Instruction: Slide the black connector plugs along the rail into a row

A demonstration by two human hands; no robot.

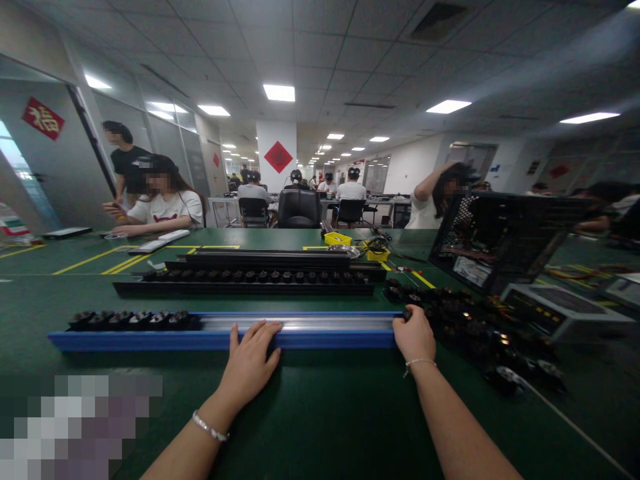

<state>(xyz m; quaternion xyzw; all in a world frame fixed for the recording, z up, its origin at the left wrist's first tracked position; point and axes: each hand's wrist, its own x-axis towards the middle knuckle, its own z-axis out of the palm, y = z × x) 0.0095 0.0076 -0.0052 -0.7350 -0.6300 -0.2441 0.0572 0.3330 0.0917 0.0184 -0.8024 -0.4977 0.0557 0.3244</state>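
A long blue rail (330,339), a channel with a bright metallic inside, lies across the green table in front of me. Several black modules (131,320) with round metal tops sit in a row in its left end. My left hand (253,360) rests over the rail's near wall near the middle, fingers stretched out and apart. At the rail's right end, my right hand (416,333) is closed around a small black module (407,312), mostly hidden by the fingers. To the right of that hand lies a heap of loose black modules (475,333).
Behind the blue rail lies a black rail (240,289) with a row of modules, with more black rails behind it. An open computer case (500,240) and a power supply (560,310) stand at right. Yellow trays (337,239) sit farther back. Co-workers (167,200) sit across the table.
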